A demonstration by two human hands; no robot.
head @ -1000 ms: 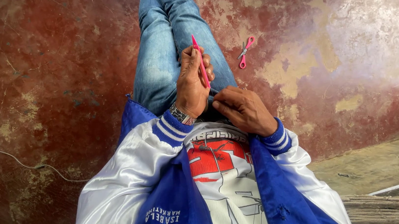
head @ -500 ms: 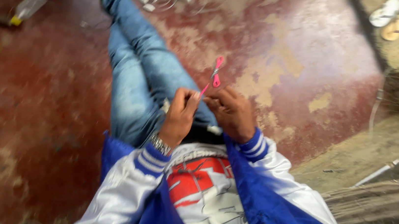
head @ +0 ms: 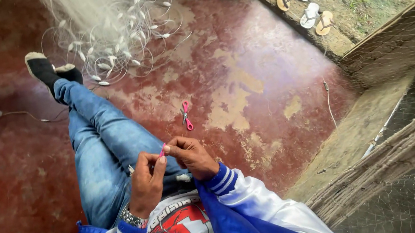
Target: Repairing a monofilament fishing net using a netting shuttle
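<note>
I see both hands raised over my lap, meeting above the blue jeans (head: pixel 104 158). My left hand (head: pixel 145 184) has its grip pinched together on a small pink tool (head: pixel 162 149), only its tip showing between the fingertips. My right hand (head: pixel 191 158) closes its grip on the same pink tool from the other side, thumb and forefinger touching it. A pair of pink-handled scissors (head: pixel 186 115) lies on the red floor (head: pixel 244 76) just beyond my hands, well apart from them. Farther out, a heap of pale fishing net (head: pixel 111 34) sits near my dark sock (head: pixel 40 70). Sandals (head: pixel 308 3) rest at the floor's edge.
</note>
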